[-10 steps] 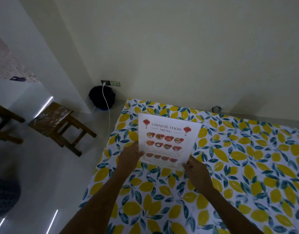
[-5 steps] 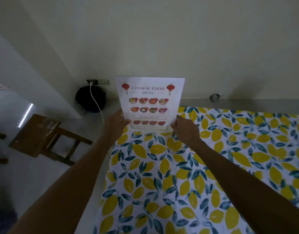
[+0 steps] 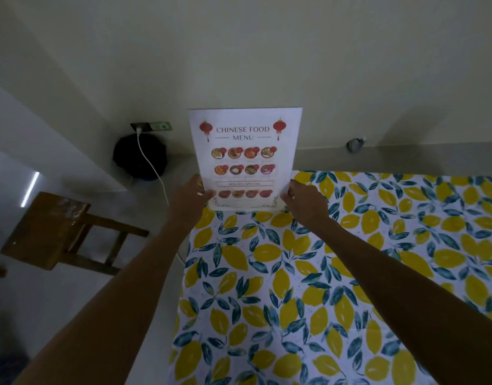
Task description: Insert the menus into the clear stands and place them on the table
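One menu [image 3: 245, 159] (upright) — left hand [image 3: 190, 196], right hand [image 3: 304, 201] pinching its bottom corners.

Pale wall [image 3: 267, 51], wooden stool [image 3: 53, 226] on grey floor [image 3: 45, 301].

Matt paper menu [image 3: 245, 159]; smooth printed tablecloth [image 3: 350, 273]; wooden stool [image 3: 53, 232].

Both hands, left hand [image 3: 190, 196] and right hand [image 3: 303, 201], pinch the menu [image 3: 245, 157] upright by its bottom corners; table [image 3: 322, 273] below the grip.
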`<action>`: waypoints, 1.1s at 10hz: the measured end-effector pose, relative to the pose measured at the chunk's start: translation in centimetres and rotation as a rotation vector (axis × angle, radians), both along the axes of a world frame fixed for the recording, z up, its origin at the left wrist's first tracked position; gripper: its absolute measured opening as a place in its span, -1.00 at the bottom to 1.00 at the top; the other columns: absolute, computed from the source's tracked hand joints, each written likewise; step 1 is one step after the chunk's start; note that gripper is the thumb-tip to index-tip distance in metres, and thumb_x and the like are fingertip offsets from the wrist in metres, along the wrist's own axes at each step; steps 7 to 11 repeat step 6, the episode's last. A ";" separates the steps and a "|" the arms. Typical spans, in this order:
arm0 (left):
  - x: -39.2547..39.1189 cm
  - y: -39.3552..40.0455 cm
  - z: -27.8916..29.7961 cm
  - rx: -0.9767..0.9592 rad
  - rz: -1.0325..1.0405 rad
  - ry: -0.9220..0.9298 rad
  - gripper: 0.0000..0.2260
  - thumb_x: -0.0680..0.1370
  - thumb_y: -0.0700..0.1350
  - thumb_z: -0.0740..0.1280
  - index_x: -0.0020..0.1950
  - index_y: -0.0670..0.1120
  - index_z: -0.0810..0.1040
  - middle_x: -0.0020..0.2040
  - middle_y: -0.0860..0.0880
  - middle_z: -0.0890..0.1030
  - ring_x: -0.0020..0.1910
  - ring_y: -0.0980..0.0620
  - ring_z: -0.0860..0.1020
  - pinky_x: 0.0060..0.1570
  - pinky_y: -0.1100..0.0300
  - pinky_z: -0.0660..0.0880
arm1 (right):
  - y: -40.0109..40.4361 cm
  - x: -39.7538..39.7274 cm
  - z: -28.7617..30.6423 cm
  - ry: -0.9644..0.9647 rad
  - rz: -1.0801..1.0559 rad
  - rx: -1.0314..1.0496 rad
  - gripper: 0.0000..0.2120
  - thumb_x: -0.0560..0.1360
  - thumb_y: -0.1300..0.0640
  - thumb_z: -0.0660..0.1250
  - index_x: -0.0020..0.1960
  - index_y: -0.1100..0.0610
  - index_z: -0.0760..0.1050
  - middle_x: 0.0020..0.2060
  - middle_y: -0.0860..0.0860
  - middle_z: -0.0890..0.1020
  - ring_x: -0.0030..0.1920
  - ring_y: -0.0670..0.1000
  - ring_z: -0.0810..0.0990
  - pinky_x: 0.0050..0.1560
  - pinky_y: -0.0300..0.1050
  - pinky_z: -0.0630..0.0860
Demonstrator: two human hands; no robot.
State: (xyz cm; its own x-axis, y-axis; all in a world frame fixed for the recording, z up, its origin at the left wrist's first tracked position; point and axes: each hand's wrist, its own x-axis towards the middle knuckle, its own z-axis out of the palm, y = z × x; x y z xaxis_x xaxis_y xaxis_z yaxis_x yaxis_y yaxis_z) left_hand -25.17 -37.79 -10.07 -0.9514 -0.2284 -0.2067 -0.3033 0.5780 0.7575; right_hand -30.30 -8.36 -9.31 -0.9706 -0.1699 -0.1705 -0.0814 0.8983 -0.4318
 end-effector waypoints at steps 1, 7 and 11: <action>0.7 1.2 1.1 -0.095 0.014 -0.016 -0.66 0.51 0.12 0.36 0.24 0.08 0.46 0.10 0.01 0.69 0.00 0.00 0.67 0.01 -0.12 0.62 | 0.1 0.5 -0.5 -0.006 -0.013 -0.019 -0.71 0.55 -0.14 0.14 0.05 0.05 0.45 -0.13 0.09 0.68 -0.12 0.18 0.63 -0.17 0.10 0.62; 2.4 2.7 1.3 -0.370 0.034 -0.079 -0.48 0.44 0.17 0.36 0.29 -0.09 0.41 0.17 -0.11 0.57 0.10 -0.09 0.59 -0.04 0.03 0.53 | 3.1 1.5 2.4 -0.189 0.024 -0.200 -0.73 0.51 0.10 0.35 0.13 0.24 0.57 0.12 0.15 0.63 0.14 0.18 0.59 0.12 0.05 0.50; 2.4 2.7 1.3 -0.370 0.034 -0.079 -0.48 0.44 0.17 0.36 0.29 -0.09 0.41 0.17 -0.11 0.57 0.10 -0.09 0.59 -0.04 0.03 0.53 | 3.1 1.5 2.4 -0.189 0.024 -0.200 -0.73 0.51 0.10 0.35 0.13 0.24 0.57 0.12 0.15 0.63 0.14 0.18 0.59 0.12 0.05 0.50</action>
